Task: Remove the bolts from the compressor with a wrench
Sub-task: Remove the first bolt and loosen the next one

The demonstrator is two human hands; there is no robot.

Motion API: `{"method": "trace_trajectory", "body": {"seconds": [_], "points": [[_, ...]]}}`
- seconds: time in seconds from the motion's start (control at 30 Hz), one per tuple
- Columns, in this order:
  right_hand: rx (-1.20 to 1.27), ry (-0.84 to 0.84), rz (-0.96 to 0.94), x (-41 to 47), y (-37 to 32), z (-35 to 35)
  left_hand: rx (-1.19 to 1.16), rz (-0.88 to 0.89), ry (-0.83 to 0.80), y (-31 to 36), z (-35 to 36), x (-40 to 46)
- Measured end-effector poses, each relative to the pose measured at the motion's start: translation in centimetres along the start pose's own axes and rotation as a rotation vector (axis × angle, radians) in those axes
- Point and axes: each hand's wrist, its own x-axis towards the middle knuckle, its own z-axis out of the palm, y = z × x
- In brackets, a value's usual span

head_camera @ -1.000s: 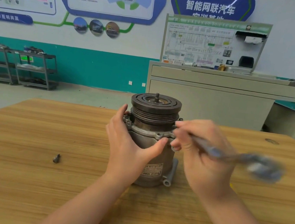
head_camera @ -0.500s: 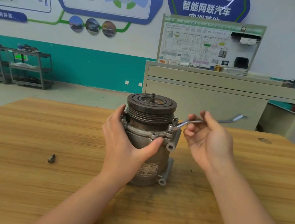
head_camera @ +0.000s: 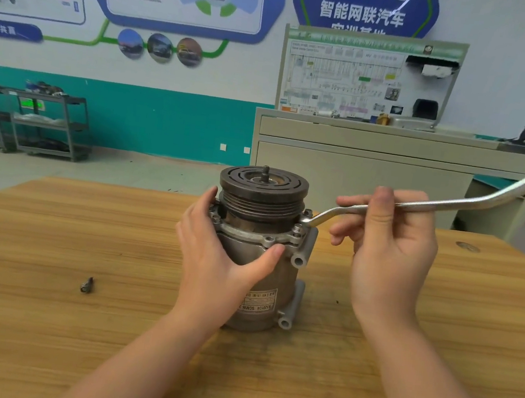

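A grey compressor (head_camera: 274, 273) with a dark pulley on top stands upright in the middle of the wooden table (head_camera: 44, 321). My left hand (head_camera: 215, 259) grips its body from the left, thumb across the front under the flange. My right hand (head_camera: 387, 242) holds the shaft of a silver offset wrench (head_camera: 450, 205). The wrench's near end sits on a bolt (head_camera: 308, 214) at the flange's right side, and its far end points up and to the right. Other bolts (head_camera: 297, 229) show around the flange.
One loose bolt (head_camera: 86, 285) lies on the table to the left of the compressor. Behind the table stand a beige cabinet (head_camera: 371, 175) with a wiring display board and, far left, metal shelf carts (head_camera: 34, 122).
My right hand swung the wrench from low and near, at the right of the compressor, up and away. Its near end now sits on the right flange bolt. My left hand kept its grip.
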Motion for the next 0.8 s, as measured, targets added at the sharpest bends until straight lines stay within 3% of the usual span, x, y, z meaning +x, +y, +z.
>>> {"method": "trace_trajectory", "body": {"seconds": [0.27, 0.33, 0.4, 0.5, 0.63, 0.7, 0.8], "points": [[-0.281, -0.323, -0.408, -1.4, 0.4, 0.0, 0.007, 0.013, 0.015, -0.1, 0.0, 0.1], [-0.356, -0.344, -0.52, -1.8, 0.7, 0.1, 0.013, 0.014, 0.014, -0.1, 0.1, 0.1], [-0.331, -0.313, -0.513, -2.1, 0.7, 0.4, 0.016, 0.02, 0.021, -0.2, 0.1, 0.1], [-0.099, -0.133, -0.288, -2.2, 0.5, 0.6, 0.011, 0.027, 0.024, -0.1, 0.0, 0.0], [0.205, 0.112, 0.268, -0.3, 0.8, 0.3, 0.005, 0.014, 0.008, -0.1, 0.0, 0.1], [0.325, 0.123, 0.504, 0.9, 1.3, -0.1, 0.012, 0.008, 0.004, 0.0, 0.0, 0.1], [0.4, 0.065, 0.636, 1.6, 1.7, -0.4, 0.025, 0.009, 0.007, 0.0, 0.0, 0.1]]}}
